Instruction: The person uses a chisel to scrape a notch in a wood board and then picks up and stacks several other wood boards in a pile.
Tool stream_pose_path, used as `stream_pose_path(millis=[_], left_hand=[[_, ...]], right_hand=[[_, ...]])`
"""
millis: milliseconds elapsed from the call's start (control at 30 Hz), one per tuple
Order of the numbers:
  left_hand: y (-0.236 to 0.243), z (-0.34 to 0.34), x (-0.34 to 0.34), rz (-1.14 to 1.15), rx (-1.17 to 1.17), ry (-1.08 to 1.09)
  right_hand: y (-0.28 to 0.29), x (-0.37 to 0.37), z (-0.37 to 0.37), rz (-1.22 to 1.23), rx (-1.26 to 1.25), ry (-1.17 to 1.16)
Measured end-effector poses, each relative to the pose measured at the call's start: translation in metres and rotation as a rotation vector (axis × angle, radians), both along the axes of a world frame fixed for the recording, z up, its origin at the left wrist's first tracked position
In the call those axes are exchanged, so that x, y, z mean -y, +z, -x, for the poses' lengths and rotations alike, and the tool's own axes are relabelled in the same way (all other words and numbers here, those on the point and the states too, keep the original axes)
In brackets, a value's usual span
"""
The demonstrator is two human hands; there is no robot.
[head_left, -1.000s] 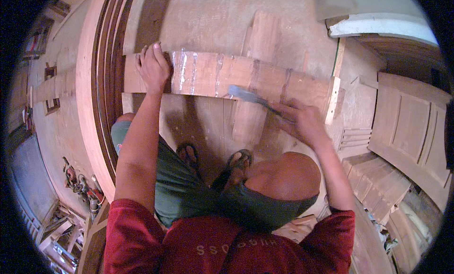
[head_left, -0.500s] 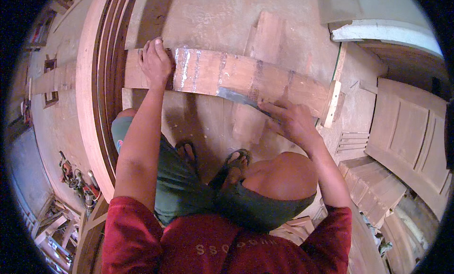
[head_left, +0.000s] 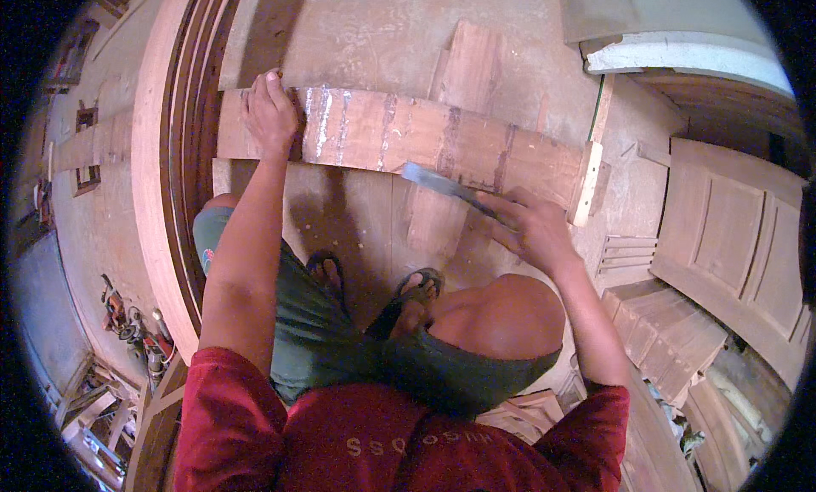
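Note:
A long wooden board (head_left: 374, 135) lies crosswise before me, with dark bands and whitish smears across its face. Near its left end my left hand (head_left: 272, 118) grips it, fingers at the far edge. In my right hand (head_left: 535, 233), fingers closed, is a hand tool with a long, flat grey blade (head_left: 438, 183); its handle is hidden by the hand. The blade points left and lies along the board's near edge. I cannot tell whether it touches the wood.
Long stacked timbers (head_left: 161, 152) run along my left. A lighter plank (head_left: 472, 67) lies beneath the board, and a pale wooden strip (head_left: 586, 182) stands at its right end. Farther right are a panelled door (head_left: 731, 237) and wooden blocks (head_left: 663, 330). Power tools (head_left: 140, 330) lie at lower left.
The blade has moved a little right and toward me, from overlapping the board's face to its near edge. My left hand keeps its place on the board. The whole view has shifted slightly.

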State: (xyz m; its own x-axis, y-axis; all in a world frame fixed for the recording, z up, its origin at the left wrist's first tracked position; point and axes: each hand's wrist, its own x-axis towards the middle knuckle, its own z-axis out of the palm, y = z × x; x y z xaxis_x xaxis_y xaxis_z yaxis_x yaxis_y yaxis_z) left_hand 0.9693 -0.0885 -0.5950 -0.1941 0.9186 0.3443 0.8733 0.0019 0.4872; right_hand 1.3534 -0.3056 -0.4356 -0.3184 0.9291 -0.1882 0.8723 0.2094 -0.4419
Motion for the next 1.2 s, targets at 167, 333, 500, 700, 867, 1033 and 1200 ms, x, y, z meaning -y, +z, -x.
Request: stream_pose_path(millis=[167,333,500,700,867,1033,1200], left_hand=[[0.002,-0.001,0.001,0.046,0.14,0.022],[-0.001,0.006,-0.002,-0.065,0.053,-0.039],[-0.013,0.015,0.004,-0.007,0.002,-0.012],[-0.006,0.003,-0.004,-0.052,0.045,-0.071],[0.0,0.0,0.001,-0.063,0.124,-0.044],[-0.01,0.009,-0.003,-0.047,-0.079,-0.063],[0.004,-0.006,0.0,0.027,-0.008,-0.037]], right_hand=[[-0.016,-0.022,0.035,-0.032,0.011,0.024],[-0.002,-0.02,0.009,-0.056,0.077,-0.054],[0.004,-0.023,0.013,-0.004,0.072,0.004],[-0.024,-0.032,0.044,-0.086,0.026,0.016],[-0.021,-0.017,0.001,-0.083,0.048,-0.08],[-0.014,-0.047,0.043,0.03,0.017,-0.043],[-0.012,-0.032,0.013,-0.077,0.038,-0.108]])
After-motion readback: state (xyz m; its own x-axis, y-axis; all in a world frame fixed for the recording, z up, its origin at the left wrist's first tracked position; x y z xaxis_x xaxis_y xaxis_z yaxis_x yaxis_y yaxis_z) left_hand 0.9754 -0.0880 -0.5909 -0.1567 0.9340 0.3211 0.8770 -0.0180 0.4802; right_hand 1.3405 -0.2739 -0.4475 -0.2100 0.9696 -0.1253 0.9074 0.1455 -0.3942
